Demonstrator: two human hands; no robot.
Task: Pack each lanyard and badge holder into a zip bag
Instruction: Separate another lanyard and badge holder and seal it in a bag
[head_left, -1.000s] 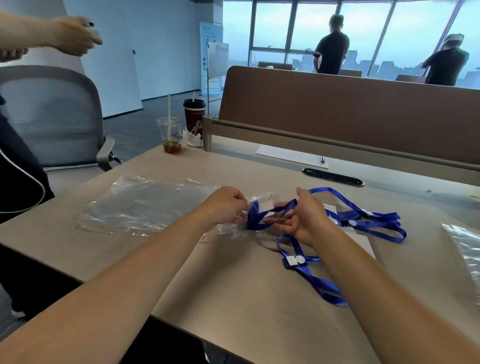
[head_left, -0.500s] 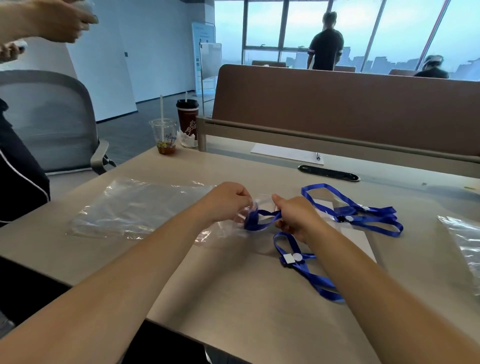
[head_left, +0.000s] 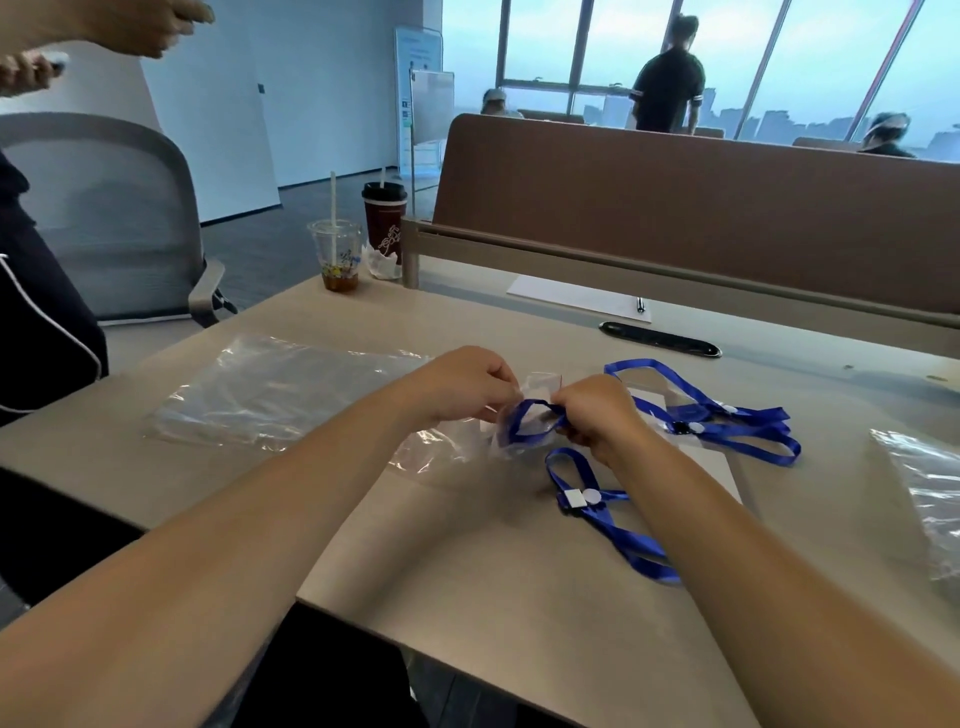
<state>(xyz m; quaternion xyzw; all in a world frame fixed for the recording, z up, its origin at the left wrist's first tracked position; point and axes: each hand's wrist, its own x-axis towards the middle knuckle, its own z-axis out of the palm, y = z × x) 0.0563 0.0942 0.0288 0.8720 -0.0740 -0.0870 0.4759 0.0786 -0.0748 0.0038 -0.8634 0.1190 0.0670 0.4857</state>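
My left hand (head_left: 457, 382) pinches the mouth of a clear zip bag (head_left: 452, 444) at the middle of the desk. My right hand (head_left: 597, 410) grips a blue lanyard (head_left: 597, 512) and holds its looped end at the bag's opening. The rest of that lanyard trails toward me over the desk, with a white clip on it. A second blue lanyard (head_left: 727, 415) lies to the right on a clear badge holder (head_left: 711, 462).
A pile of clear zip bags (head_left: 275, 389) lies on the left, another bag (head_left: 924, 483) at the right edge. Two drink cups (head_left: 337, 254) stand at the far left corner. A brown divider (head_left: 675, 208) bounds the back. A person and a grey chair (head_left: 104, 208) are at left.
My right hand has moved left toward my left hand, bringing the lanyard's loop up to the bag's mouth. The trailing strap has been drawn along the desk.
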